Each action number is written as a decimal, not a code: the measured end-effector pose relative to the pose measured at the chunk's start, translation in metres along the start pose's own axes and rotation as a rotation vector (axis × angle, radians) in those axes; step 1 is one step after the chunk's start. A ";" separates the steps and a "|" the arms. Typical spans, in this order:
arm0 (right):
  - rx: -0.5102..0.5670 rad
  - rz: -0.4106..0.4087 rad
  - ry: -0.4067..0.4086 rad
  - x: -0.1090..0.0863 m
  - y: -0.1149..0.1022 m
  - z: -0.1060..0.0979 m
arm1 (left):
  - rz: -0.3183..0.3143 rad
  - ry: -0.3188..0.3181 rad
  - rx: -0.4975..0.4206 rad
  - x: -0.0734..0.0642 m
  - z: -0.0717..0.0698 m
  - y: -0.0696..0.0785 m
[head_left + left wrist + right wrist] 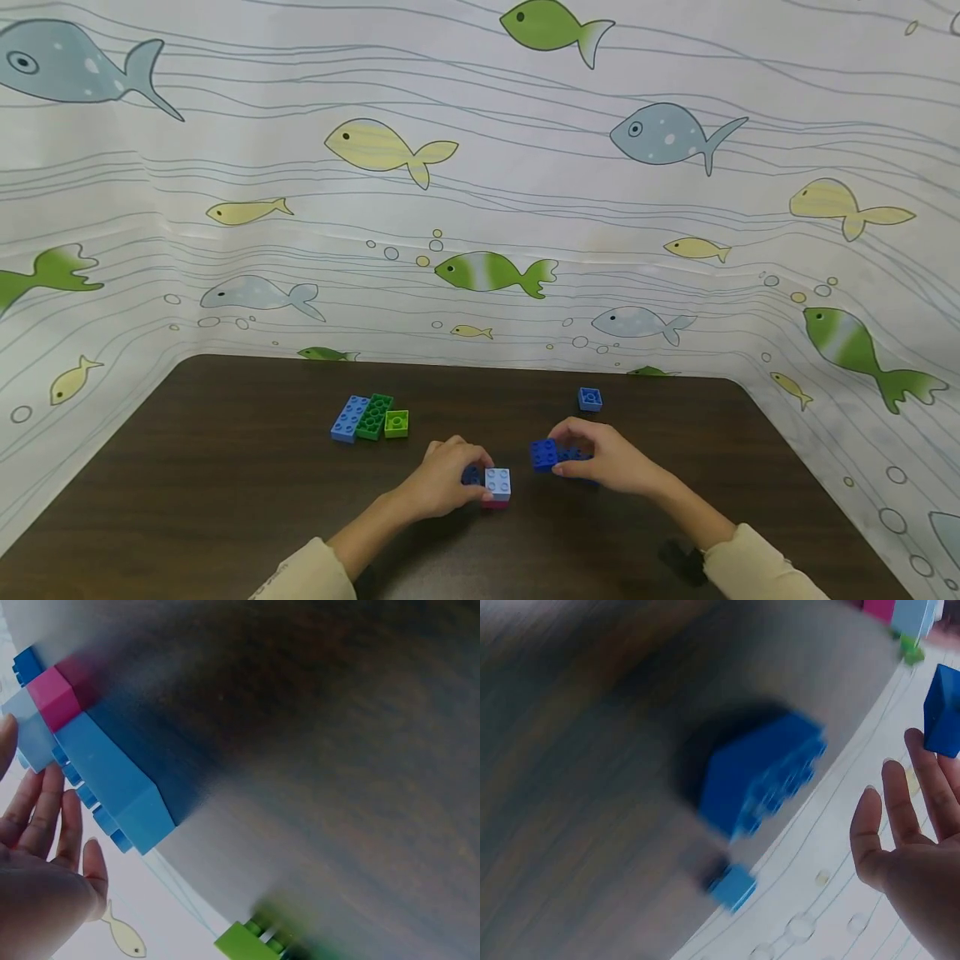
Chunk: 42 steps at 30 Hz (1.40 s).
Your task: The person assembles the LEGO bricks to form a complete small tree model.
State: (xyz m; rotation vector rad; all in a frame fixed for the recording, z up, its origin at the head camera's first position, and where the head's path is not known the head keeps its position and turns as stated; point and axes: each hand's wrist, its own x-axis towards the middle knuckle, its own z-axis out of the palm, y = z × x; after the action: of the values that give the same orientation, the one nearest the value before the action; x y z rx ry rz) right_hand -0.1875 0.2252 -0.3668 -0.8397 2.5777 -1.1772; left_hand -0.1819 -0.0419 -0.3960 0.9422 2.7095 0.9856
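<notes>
My left hand pinches a light blue brick between thumb and fingers. That brick sits on a pink brick, and a longer blue brick lies against the pink one on the table, partly hidden by the fingers in the head view. To the right, my right hand holds a square dark blue brick by its fingertips, raised off the table. Under that hand lies a long dark blue brick, studs up and apart from the held one.
Beyond the right hand stands a small blue brick. At the back left lie a long light blue brick, a dark green brick and a lime green brick, side by side. A fish-patterned sheet surrounds the dark table.
</notes>
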 end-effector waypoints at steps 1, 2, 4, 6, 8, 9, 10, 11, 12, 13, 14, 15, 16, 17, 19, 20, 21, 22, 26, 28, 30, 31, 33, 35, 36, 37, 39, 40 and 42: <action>-0.001 -0.008 -0.004 0.002 -0.004 0.004 | 0.003 0.001 0.003 0.000 0.000 0.000; -0.004 -0.017 -0.007 0.004 -0.007 0.008 | 0.007 0.001 0.006 0.000 0.000 0.000; -0.017 -0.030 -0.009 0.007 -0.011 0.015 | 0.013 -0.001 0.010 0.001 0.000 0.000; -0.022 -0.040 -0.006 0.010 -0.015 0.022 | 0.018 -0.002 0.010 0.001 0.000 -0.001; -0.024 -0.047 -0.008 0.012 -0.016 0.029 | 0.024 -0.002 0.012 0.001 -0.001 -0.001; -0.025 -0.048 -0.008 0.013 -0.017 0.031 | 0.026 -0.002 0.017 0.001 -0.001 -0.001; -0.025 -0.048 -0.006 0.013 -0.018 0.033 | 0.026 -0.003 0.020 0.001 -0.001 -0.001; -0.022 -0.049 -0.003 0.014 -0.019 0.036 | 0.029 -0.001 0.023 0.001 -0.001 -0.001; -0.023 -0.050 -0.001 0.014 -0.019 0.037 | 0.029 -0.002 0.025 0.001 -0.001 -0.001; -0.019 -0.050 0.002 0.014 -0.020 0.039 | 0.029 -0.004 0.027 0.001 -0.002 -0.001; -0.017 -0.050 0.005 0.014 -0.020 0.040 | 0.030 -0.005 0.029 0.001 -0.002 -0.001; -0.014 -0.049 0.009 0.014 -0.020 0.042 | 0.028 -0.007 0.031 0.000 -0.002 -0.001; -0.012 -0.049 0.011 0.014 -0.020 0.043 | 0.028 -0.008 0.031 0.000 -0.002 -0.001; -0.008 -0.048 0.011 0.014 -0.019 0.044 | 0.030 -0.007 0.032 0.000 -0.003 -0.001; 0.002 -0.050 0.009 0.014 -0.019 0.046 | 0.031 -0.006 0.035 0.000 -0.003 -0.002; 0.005 -0.048 0.007 0.014 -0.018 0.046 | 0.033 -0.005 0.036 0.000 -0.003 -0.002; 0.008 -0.047 0.006 0.014 -0.018 0.047 | 0.035 -0.003 0.037 0.000 -0.003 -0.002; 0.011 -0.047 0.006 0.014 -0.018 0.048 | 0.037 -0.001 0.039 0.000 -0.003 -0.002; 0.006 -0.044 0.016 0.014 -0.018 0.050 | 0.039 0.005 0.047 0.000 -0.002 -0.003; 0.001 -0.041 0.018 0.015 -0.018 0.051 | 0.038 0.007 0.054 0.000 -0.002 -0.004; -0.007 -0.034 0.018 0.015 -0.018 0.052 | 0.037 0.009 0.061 0.000 -0.002 -0.004; -0.009 -0.032 0.019 0.016 -0.018 0.052 | 0.036 0.010 0.061 0.000 -0.002 -0.004; -0.014 -0.031 0.021 0.016 -0.018 0.052 | 0.037 0.012 0.059 0.000 -0.003 -0.004; -0.018 -0.031 0.026 0.016 -0.018 0.052 | 0.040 0.015 0.057 0.000 -0.003 -0.004; -0.019 -0.031 0.028 0.016 -0.018 0.052 | 0.041 0.015 0.055 0.000 -0.003 -0.004; -0.020 -0.032 0.028 0.017 -0.018 0.051 | 0.042 0.015 0.052 0.000 -0.003 -0.004; -0.024 -0.030 0.027 0.017 -0.018 0.051 | 0.044 0.012 0.049 0.000 -0.004 -0.003; -0.028 -0.028 0.025 0.017 -0.018 0.051 | 0.044 0.009 0.046 0.000 -0.004 -0.003; -0.034 -0.031 0.020 0.018 -0.018 0.051 | 0.039 0.001 0.042 0.000 -0.006 -0.003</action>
State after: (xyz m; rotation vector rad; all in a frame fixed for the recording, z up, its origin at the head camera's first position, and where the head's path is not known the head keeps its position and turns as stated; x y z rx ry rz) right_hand -0.1752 0.1736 -0.3863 -0.8822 2.6164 -1.1595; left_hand -0.1854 -0.0467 -0.3936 1.0062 2.7328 0.9395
